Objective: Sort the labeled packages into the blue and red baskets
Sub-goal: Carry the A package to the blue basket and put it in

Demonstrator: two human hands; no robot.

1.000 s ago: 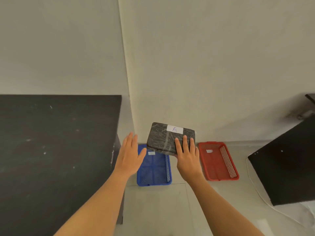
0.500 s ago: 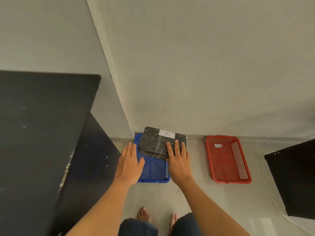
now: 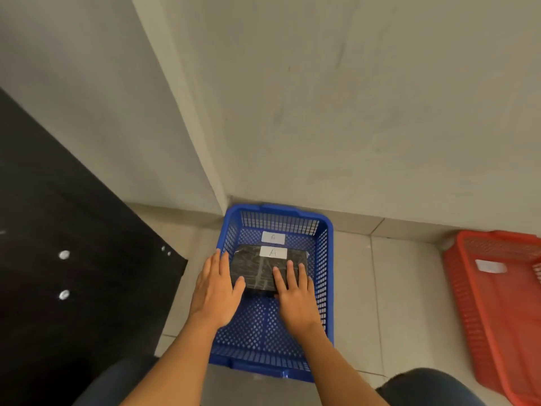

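A black wrapped package [image 3: 257, 268] with a white label marked "A" lies inside the blue basket [image 3: 326, 259], toward its far end. My right hand [image 3: 295, 294] rests on the package's near right corner, fingers flat on top. Against the package's left side sits my left hand [image 3: 216, 291], thumb touching its near edge, fingers over the basket's left rim. A white label is stuck on the basket floor just beyond the package. The red basket [image 3: 468, 303] stands to the right, holding only its own white label.
Both baskets sit on a tiled floor against a grey wall. A black table [image 3: 73, 259] fills the left side, close to the blue basket. My knees show at the bottom edge.
I have crouched down. The package has come down from above the blue basket to inside it, with both hands following it.
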